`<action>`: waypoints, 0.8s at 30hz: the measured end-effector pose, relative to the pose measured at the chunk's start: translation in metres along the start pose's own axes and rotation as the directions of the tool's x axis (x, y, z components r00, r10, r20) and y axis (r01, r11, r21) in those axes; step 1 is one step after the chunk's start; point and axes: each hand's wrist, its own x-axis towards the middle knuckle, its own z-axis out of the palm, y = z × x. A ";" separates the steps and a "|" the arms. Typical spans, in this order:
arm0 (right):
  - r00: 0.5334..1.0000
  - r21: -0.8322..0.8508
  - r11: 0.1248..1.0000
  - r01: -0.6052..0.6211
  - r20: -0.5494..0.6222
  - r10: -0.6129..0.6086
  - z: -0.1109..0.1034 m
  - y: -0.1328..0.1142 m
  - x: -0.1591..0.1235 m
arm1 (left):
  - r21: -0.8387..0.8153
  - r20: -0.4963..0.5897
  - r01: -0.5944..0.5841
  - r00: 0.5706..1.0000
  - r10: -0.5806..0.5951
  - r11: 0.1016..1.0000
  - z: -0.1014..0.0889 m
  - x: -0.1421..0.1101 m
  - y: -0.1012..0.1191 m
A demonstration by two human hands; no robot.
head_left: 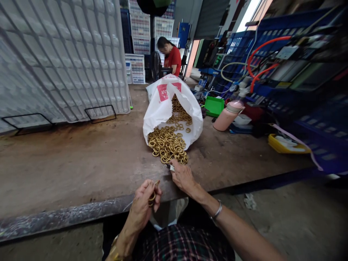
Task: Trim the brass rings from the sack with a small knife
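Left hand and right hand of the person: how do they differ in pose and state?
The left hand curls around gold-coloured rings by the near edge of the table; the right hand reaches to the ring pile, its grip unclear. The left hand has a gold-coloured band at its wrist; the right hand a silver-coloured bangle. Both are on the near side of the white bag.
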 end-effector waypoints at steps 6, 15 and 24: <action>0.997 -0.060 0.996 -0.070 -0.041 0.068 0.005 0.004 0.009 | -0.111 -0.042 0.032 0.998 -0.037 0.993 -0.003 0.002 -0.001; 0.992 0.007 0.997 -0.073 -0.102 0.074 0.007 0.004 0.009 | -0.428 -0.029 0.159 0.982 -0.189 0.890 -0.010 0.005 0.003; 0.969 0.235 0.944 0.233 -0.142 -0.204 0.006 -0.010 -0.005 | -0.078 -0.194 -0.033 0.981 0.017 0.996 0.001 0.012 0.005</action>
